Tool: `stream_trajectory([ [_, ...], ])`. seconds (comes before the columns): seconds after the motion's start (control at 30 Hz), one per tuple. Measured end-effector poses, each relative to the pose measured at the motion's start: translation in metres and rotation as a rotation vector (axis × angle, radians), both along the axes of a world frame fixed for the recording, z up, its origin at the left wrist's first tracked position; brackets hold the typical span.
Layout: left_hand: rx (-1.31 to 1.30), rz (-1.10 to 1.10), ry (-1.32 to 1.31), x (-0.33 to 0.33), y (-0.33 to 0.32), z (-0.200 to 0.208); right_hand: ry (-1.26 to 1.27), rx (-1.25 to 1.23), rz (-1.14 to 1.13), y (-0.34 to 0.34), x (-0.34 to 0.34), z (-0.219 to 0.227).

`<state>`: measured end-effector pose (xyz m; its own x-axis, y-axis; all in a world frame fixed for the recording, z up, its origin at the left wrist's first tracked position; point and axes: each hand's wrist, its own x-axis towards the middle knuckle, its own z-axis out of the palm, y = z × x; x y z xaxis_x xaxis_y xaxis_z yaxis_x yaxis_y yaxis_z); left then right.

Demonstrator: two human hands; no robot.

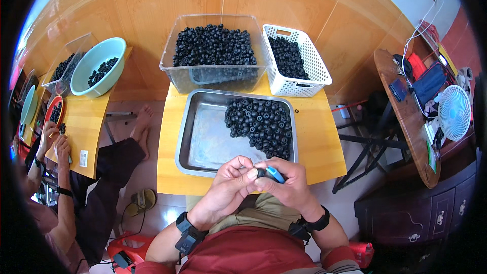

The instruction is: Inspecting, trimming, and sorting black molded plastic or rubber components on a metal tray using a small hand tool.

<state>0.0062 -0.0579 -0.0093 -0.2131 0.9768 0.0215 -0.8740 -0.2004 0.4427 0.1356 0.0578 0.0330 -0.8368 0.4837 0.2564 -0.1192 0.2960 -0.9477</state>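
Observation:
Both of my hands meet just over the near edge of a metal tray (pixel 200 137). My left hand (pixel 229 186) is closed, its thumb and fingers pinching a small round black part (pixel 262 172). Closed beside it, my right hand (pixel 290 185) grips a small tool with a blue body (pixel 275 174), held against the black part; the tool's tip is hidden. Loose black ring-like parts (pixel 261 124) with holes in them lie heaped in the right half of the tray, apart from my hands.
Behind the tray stand a clear bin (pixel 167 68) and a white perforated basket (pixel 320 73), both holding black parts. On the left, another person's hands (pixel 56 144) work at a second table with a pale green basin (pixel 122 53). A fan (pixel 454 112) stands right.

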Motion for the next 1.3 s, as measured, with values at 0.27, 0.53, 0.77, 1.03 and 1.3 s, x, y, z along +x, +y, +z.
stream_trajectory([
  [0.27,-0.246,0.107,0.203,0.005,-0.002,0.008,-0.032,0.059,-0.388,0.042,-0.006,0.018],
  [0.53,-0.241,0.214,0.751,0.009,0.008,0.007,0.043,0.488,-0.685,0.186,-0.054,0.039],
  [0.77,-0.349,0.213,1.356,0.002,0.017,0.016,-0.007,0.362,-0.665,0.147,-0.018,0.010],
  [1.03,-0.229,0.252,1.685,0.003,0.052,0.012,-0.170,0.139,-0.638,0.080,0.047,-0.019],
  [1.3,-0.155,0.033,2.000,0.007,0.085,-0.001,-0.131,0.095,-0.649,0.060,0.069,-0.021],
])
